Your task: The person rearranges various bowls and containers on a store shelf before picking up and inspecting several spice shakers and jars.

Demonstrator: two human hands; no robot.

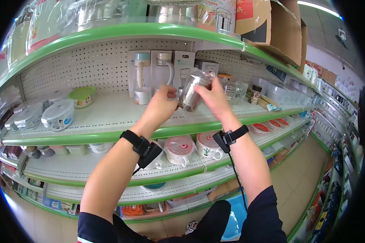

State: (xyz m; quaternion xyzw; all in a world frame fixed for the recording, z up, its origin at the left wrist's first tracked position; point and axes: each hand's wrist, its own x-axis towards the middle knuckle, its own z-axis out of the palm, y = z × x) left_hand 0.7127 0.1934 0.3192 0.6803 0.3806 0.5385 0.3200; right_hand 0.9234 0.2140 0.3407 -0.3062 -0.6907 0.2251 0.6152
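Your black wrist straps (144, 148) sit closest, one on each forearm. Beyond them, your left hand (162, 106) and right hand (215, 99) are both closed around a clear cup (192, 92) in plastic wrap, held between them just above the green-edged shelf (89, 135). Boxed jugs (158, 75) stand at the back of that shelf, and a lidded bowl (59, 114) lies toward its left end.

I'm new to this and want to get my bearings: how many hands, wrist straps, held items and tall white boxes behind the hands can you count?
Hands: 2 (left hand, right hand)
Black wrist straps: 2
Wrapped clear cup: 1
Tall white boxes: 3
Total: 8
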